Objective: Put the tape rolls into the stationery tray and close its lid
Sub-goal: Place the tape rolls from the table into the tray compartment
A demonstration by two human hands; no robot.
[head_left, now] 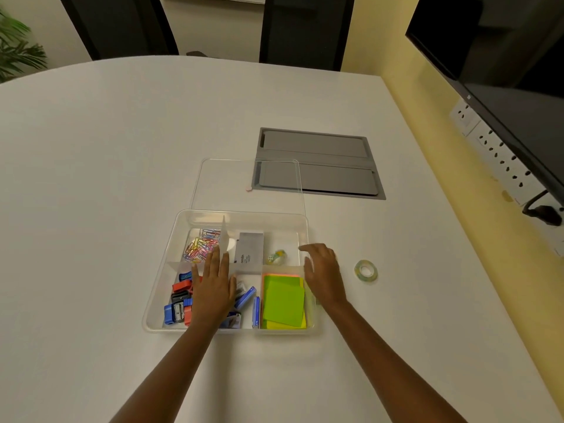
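A clear plastic stationery tray [171,267] sits on the white table, its clear lid [225,181] lying flat just behind it. One patterned tape roll [277,257] rests in the tray's far right compartment. A second tape roll [366,271] lies on the table to the right of the tray. My left hand [213,288] is spread flat over the tray's middle, holding nothing. My right hand [323,274] hovers over the tray's right rim, fingers apart and empty, a short way left of the loose roll.
The tray also holds coloured paper clips [201,244], a grey box [249,250], sharpeners [178,303] and green sticky notes [283,302]. A grey cable hatch [317,163] is set in the table behind the lid. A wall with sockets [500,157] and a screen runs along the right.
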